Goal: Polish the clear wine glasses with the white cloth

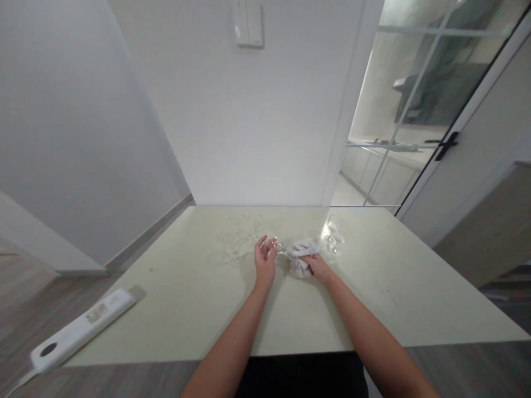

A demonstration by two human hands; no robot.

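My left hand (265,255) is closed around one end of a small clear glass (281,250), which looks stemmed and lies roughly sideways above the table. A crumpled white cloth (305,248) is gripped in my right hand (316,266), and it meets the other end of the glass, hiding that part. To the left of my left hand stand several clear glasses (235,250), faint against the pale tabletop. More clear glasses (333,241) are grouped just beyond my right hand; their exact outlines are hard to make out.
The pale table (186,309) reaches to a white wall (265,121). A white power strip (83,329) with a cord lies across its front left corner. At the right is a glass-paned door (415,99) with a black handle (447,145).
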